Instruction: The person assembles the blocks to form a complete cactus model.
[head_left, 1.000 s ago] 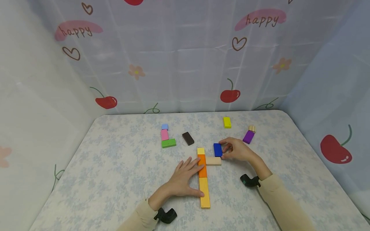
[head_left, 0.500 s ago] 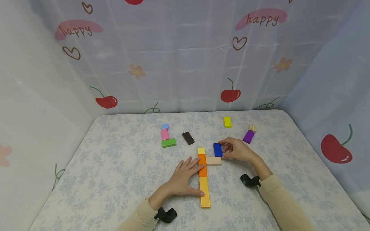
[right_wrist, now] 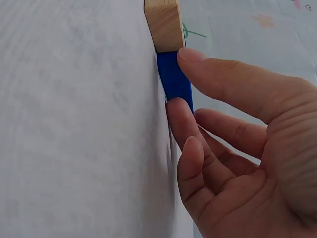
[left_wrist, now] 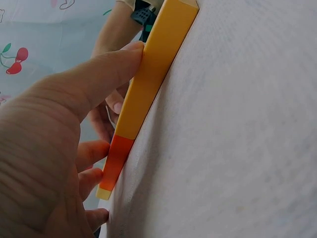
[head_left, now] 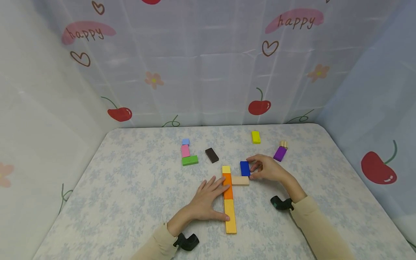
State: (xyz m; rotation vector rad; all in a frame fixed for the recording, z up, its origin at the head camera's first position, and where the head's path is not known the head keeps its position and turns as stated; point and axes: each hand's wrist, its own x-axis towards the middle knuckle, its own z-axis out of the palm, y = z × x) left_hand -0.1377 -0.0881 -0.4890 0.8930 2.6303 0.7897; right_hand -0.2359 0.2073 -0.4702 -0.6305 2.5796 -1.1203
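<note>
Flat on the table, toy blocks form a straight row: a long amber block (head_left: 230, 216) nearest, an orange block (head_left: 228, 191) in the middle, a pale yellow block (head_left: 225, 169) at the far end. My left hand (head_left: 204, 204) lies along its left side, fingers spread, thumb at the amber block and fingertips at the orange one. A natural wood block (head_left: 240, 181) juts right from the row. Behind it stands a blue block (head_left: 245, 168), its near end against the wood block (right_wrist: 166, 29). My right hand (head_left: 267, 168) holds the blue block's right side between thumb and bent fingers.
Left of the row's far end sit green (head_left: 190, 160), pink (head_left: 185, 151) and light blue blocks (head_left: 185, 142) in contact. A dark brown block (head_left: 212, 155) lies alone. Farther right are a yellow block (head_left: 255, 137), a purple block (head_left: 280, 154) and a ridged wooden piece (head_left: 283, 144).
</note>
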